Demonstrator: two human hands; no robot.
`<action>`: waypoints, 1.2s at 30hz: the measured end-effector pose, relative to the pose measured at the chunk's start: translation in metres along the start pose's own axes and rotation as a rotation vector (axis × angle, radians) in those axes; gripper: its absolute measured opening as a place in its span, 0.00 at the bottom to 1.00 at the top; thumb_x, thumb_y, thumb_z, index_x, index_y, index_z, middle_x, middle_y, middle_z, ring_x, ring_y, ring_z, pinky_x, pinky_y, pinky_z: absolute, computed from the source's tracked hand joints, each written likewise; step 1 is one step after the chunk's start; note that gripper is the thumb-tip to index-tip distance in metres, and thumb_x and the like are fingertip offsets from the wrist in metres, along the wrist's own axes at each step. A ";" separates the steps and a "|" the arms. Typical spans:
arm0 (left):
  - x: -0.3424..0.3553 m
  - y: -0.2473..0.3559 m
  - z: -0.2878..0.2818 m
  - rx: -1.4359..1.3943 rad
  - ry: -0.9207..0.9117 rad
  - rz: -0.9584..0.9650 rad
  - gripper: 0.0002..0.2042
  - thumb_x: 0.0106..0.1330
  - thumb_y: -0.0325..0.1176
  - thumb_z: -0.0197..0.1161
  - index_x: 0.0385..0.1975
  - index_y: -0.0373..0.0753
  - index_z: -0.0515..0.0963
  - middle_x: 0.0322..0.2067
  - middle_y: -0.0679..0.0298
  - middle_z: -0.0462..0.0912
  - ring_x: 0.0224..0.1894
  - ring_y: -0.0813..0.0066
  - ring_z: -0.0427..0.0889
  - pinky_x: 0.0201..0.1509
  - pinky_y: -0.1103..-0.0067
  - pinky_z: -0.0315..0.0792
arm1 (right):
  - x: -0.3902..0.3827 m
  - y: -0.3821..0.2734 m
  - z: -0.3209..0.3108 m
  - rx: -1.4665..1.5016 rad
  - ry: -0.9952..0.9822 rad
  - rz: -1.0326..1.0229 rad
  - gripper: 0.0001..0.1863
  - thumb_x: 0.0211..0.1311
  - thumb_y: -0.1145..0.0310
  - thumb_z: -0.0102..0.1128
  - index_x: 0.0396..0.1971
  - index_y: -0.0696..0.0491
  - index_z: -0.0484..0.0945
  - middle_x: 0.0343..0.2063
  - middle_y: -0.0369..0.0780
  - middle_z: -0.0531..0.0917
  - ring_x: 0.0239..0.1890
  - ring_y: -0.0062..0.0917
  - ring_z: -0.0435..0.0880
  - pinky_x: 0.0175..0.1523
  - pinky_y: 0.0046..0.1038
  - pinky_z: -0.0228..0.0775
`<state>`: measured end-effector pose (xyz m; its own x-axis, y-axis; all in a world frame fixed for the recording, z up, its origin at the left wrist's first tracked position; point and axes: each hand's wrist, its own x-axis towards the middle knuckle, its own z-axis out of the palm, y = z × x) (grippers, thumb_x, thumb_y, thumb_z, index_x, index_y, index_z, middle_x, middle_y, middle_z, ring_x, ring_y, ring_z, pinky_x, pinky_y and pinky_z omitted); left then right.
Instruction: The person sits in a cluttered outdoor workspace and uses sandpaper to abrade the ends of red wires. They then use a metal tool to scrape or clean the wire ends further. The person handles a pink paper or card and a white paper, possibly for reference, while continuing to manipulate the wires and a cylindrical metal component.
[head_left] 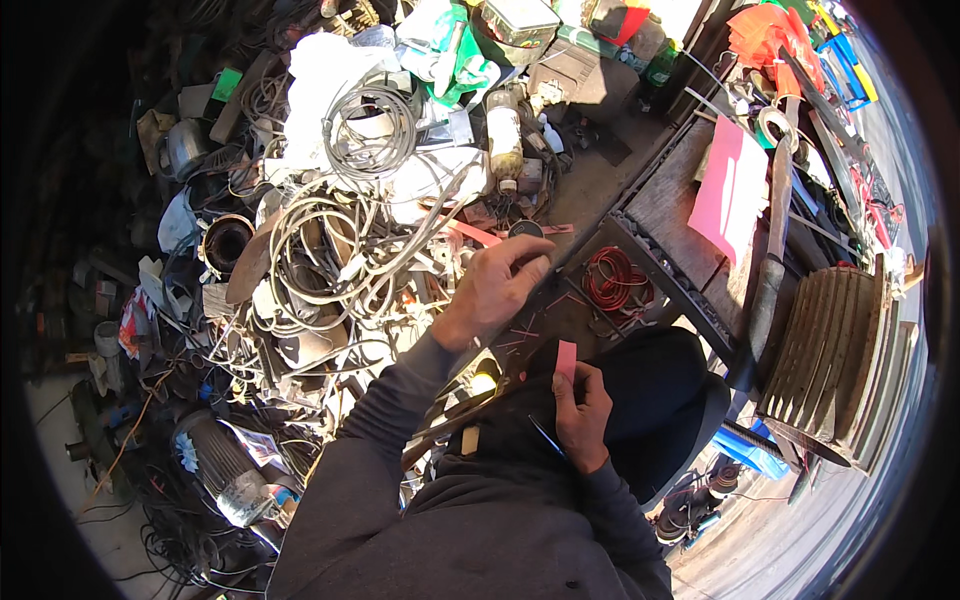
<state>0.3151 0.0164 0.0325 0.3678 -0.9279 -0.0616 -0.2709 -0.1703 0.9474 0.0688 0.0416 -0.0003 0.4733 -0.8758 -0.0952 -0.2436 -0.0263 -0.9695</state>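
Note:
My left hand is raised over the edge of the clutter, its fingers curled toward the thumb. Whether anything small sits between its fingertips cannot be made out. Just beyond it lies a dark round lid-like piece, with a pink strip to its left. Above my lap, my right hand pinches a short pink strip between thumb and fingers, the strip standing upright. A thin, shiny, blade-like thing pokes out beside that hand; its other end is hidden.
Coiled cables, a bottle and scrap fill the left and far side. Right of my knees stands a wooden bench bearing a pink sheet. A red wire coil lies by its near edge. A finned motor housing stands far right.

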 end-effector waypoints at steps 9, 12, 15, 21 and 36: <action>0.240 -0.049 0.030 1.093 -0.263 0.166 0.13 0.61 0.35 0.62 0.38 0.33 0.87 0.34 0.43 0.88 0.40 0.44 0.89 0.44 0.60 0.83 | 0.011 -0.014 0.003 -0.060 0.024 -0.077 0.19 0.68 0.78 0.65 0.59 0.58 0.78 0.30 0.39 0.83 0.27 0.19 0.79 0.34 0.22 0.72; 0.260 -0.092 0.055 1.316 -0.376 0.196 0.11 0.62 0.35 0.64 0.39 0.39 0.89 0.40 0.52 0.90 0.43 0.53 0.91 0.43 0.62 0.83 | 0.014 -0.012 -0.002 -0.117 -0.030 -0.173 0.14 0.67 0.80 0.64 0.51 0.59 0.82 0.31 0.42 0.83 0.28 0.26 0.82 0.34 0.25 0.74; 0.271 -0.119 0.078 1.535 -0.440 0.122 0.11 0.64 0.37 0.65 0.43 0.46 0.90 0.44 0.63 0.91 0.49 0.61 0.89 0.44 0.65 0.78 | 0.015 -0.011 -0.008 -0.123 -0.014 -0.128 0.11 0.65 0.81 0.64 0.46 0.59 0.84 0.31 0.44 0.82 0.28 0.31 0.82 0.34 0.28 0.74; 0.279 -0.143 0.087 1.650 -0.438 -0.004 0.12 0.67 0.38 0.64 0.47 0.51 0.90 0.46 0.68 0.90 0.52 0.62 0.85 0.42 0.62 0.69 | 0.022 -0.009 -0.014 -0.119 -0.018 -0.108 0.11 0.64 0.81 0.65 0.45 0.58 0.85 0.29 0.44 0.81 0.26 0.31 0.80 0.32 0.29 0.72; 0.303 -0.105 0.035 1.422 -0.297 -0.086 0.13 0.61 0.36 0.66 0.44 0.44 0.90 0.44 0.60 0.91 0.48 0.62 0.91 0.43 0.64 0.83 | 0.021 -0.007 -0.011 -0.063 -0.025 -0.082 0.11 0.64 0.82 0.64 0.45 0.59 0.84 0.29 0.43 0.80 0.26 0.30 0.79 0.32 0.28 0.71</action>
<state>0.4240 -0.2584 -0.0963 0.2823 -0.9009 -0.3295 -0.9574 -0.2428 -0.1566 0.0712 0.0177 0.0070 0.5148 -0.8570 -0.0220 -0.2555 -0.1289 -0.9582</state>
